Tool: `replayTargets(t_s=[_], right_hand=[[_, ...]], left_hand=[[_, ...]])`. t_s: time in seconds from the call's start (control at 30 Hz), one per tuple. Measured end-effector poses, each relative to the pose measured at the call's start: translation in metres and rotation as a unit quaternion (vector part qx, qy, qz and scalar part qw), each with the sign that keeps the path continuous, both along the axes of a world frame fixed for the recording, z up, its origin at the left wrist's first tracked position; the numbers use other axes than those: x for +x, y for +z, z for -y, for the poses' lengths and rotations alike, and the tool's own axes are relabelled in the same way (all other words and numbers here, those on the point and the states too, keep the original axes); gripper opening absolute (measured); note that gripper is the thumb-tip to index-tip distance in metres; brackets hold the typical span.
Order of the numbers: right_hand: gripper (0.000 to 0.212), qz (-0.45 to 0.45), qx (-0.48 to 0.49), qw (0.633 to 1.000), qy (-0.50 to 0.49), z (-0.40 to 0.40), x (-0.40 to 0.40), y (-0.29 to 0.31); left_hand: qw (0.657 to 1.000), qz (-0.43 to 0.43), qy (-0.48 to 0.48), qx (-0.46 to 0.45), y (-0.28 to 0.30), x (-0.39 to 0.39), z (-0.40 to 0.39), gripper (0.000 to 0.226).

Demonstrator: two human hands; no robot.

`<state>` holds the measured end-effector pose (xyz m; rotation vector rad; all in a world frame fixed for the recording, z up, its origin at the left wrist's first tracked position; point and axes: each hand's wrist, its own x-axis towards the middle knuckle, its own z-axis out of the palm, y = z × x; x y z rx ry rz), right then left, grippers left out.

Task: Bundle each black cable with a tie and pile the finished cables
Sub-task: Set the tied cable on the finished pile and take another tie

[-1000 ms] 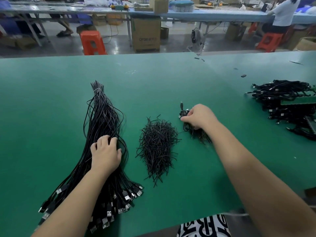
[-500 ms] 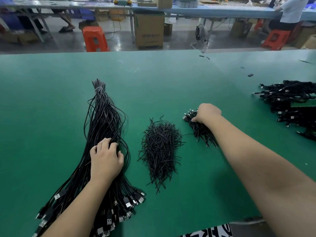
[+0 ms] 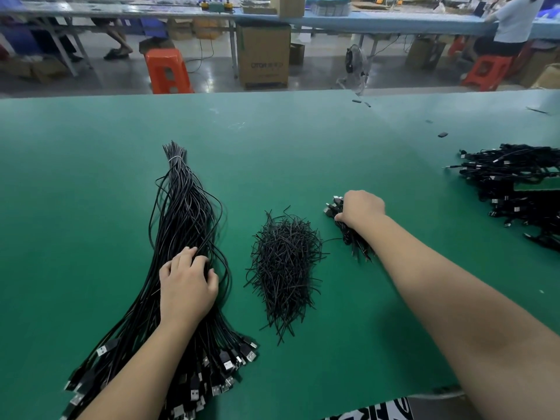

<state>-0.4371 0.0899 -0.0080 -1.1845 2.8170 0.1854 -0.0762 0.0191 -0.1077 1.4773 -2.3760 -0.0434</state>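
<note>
While left hand (image 3: pixel 186 287) rests on cable sheaf (image 3: pixel 181 213), right hand (image 3: pixel 360 209) holds one bundle (image 3: pixel 353 237)

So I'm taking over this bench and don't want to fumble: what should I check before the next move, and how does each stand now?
1. Right hand has a grip on the bundled cable: ok.
2. Bundle tied: cannot tell, hand covers it.
3. Finished pile within reach on the right: ok.
4. Left hand rests on the loose cables: ok.
5. One cable singled out: cannot tell.
6. Ties between the hands: ok.
</note>
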Motion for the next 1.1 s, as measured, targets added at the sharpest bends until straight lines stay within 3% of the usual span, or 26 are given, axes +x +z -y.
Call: replayTargets(t_s=[0.23,0.47,0.57,0.63,0.77,1.1], right_hand=[[0.003,0.006,-0.005,0.999,0.037,-0.002,0.002,-0.013],[0.016,-0.049,0.050,0.990,0.123,-0.007,0.003,-0.011],[0.004,-0.081,0.062,0.981,0.163,-0.010,0.008,-0.014],[0.013,-0.084,0.068,0.977,0.184,-0.012,0.013,-0.015],[0.027,-0.062,0.086,0.975,0.195,-0.014,0.023,-0.019],[0.024,-0.079,0.117,0.967,0.213,-0.024,0.030,-0.023]], left_hand=[[1.000,-0.012,0.000,0.007,0.002,0.000,-0.001,0.024],[1.000,-0.018,0.002,0.017,0.004,0.001,-0.002,0.023],[1.000,-0.020,0.004,0.020,0.004,0.001,-0.002,0.023],[1.000,-0.021,0.005,0.020,0.004,0.002,-0.002,0.022],[0.999,-0.025,0.004,0.021,0.004,0.001,-0.002,0.021],[0.999,-0.037,0.005,0.022,0.003,0.002,-0.002,0.020]])
